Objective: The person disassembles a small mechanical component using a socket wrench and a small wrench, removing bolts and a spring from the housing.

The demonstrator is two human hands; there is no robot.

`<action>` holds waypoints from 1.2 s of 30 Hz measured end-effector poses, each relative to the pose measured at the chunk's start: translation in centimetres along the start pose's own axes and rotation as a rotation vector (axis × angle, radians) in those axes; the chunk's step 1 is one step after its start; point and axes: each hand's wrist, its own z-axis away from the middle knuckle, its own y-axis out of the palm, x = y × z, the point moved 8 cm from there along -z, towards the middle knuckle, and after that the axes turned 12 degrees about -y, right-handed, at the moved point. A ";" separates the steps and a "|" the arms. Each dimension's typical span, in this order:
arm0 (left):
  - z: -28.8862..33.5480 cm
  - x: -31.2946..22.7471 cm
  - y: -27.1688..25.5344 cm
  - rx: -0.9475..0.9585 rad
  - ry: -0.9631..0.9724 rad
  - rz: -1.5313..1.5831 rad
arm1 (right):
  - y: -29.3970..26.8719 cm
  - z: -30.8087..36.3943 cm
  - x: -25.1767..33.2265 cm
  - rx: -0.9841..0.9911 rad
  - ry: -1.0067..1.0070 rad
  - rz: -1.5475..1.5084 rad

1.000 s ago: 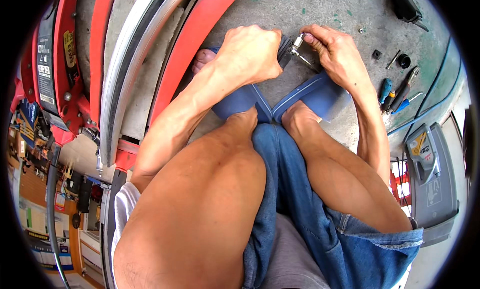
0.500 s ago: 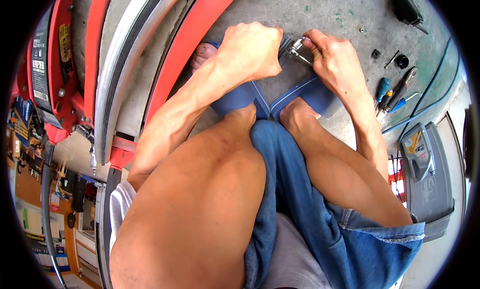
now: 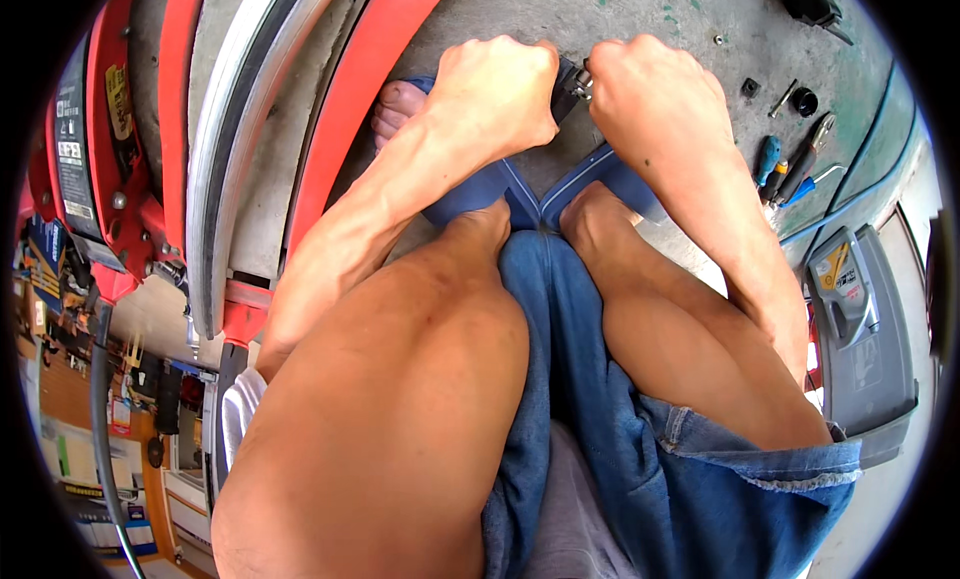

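Observation:
My two closed hands meet above the floor, in front of my sandalled feet. Between them shows a small black and silver metal part (image 3: pixel 578 82), with most of it hidden by my fingers. My left hand (image 3: pixel 500 89) is a fist around its dark end. From the other side my right hand (image 3: pixel 650 94) closes over the silver end, knuckles up. What kind of part it is cannot be made out. Under my wrists are the blue sandals (image 3: pixel 600 179).
A red metal frame (image 3: pixel 345 109) and a wheel rim with tyre (image 3: pixel 225 179) stand close at my left. Pliers (image 3: pixel 805 159), a teal-handled screwdriver (image 3: pixel 768 159), a black ring (image 3: pixel 803 102) and other small parts lie on the floor at right, near a blue hose (image 3: pixel 865 194) and grey case (image 3: pixel 870 359).
My right hand has turned over, knuckles now upward, and moved closer to my left hand. It covers most of the silver end that showed before. My left hand has barely shifted.

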 end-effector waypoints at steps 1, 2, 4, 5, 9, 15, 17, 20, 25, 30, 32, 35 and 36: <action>0.1 0.1 -0.1 -0.012 -0.008 -0.008 | 0.0 -0.1 0.3 0.021 -0.016 0.004; 0.2 0.2 -0.2 -0.023 -0.016 -0.017 | 0.1 -0.1 0.5 0.042 -0.034 0.007; 0.2 0.0 -0.4 -0.003 -0.018 -0.024 | 0.2 -0.3 0.3 0.075 -0.010 -0.009; 0.3 0.0 -0.5 0.010 -0.029 -0.027 | 0.4 -0.3 0.2 0.109 0.002 -0.019; 0.1 -0.6 -0.7 -0.057 -0.028 0.028 | -0.1 0.1 -1.7 0.073 0.028 -0.101; -0.1 0.1 -0.6 -0.040 -0.050 0.004 | 0.5 0.2 -5.8 -0.072 0.115 -0.249; -0.3 -0.2 -0.5 -0.036 -0.041 0.014 | 2.0 0.5 -6.3 -0.084 0.046 -0.319; -0.2 0.0 -0.6 -0.048 -0.043 0.017 | 4.1 0.5 -6.0 -0.112 -0.108 -0.421; -0.5 -0.3 -0.9 -0.012 -0.018 0.003 | 4.3 0.9 -6.6 -0.232 -0.070 -0.586; -0.6 -0.2 -0.9 0.040 -0.044 0.033 | 3.7 0.6 -7.0 -0.272 -0.071 -0.566; -0.6 -0.1 -0.9 0.041 -0.041 0.034 | 3.5 0.4 -6.6 -0.281 -0.099 -0.564; -0.5 -0.1 -0.9 0.023 -0.016 0.048 | 3.8 0.1 -5.7 -0.252 -0.178 -0.540; -0.5 -0.1 -0.8 0.038 -0.022 0.048 | 4.0 0.1 -5.7 -0.250 -0.180 -0.542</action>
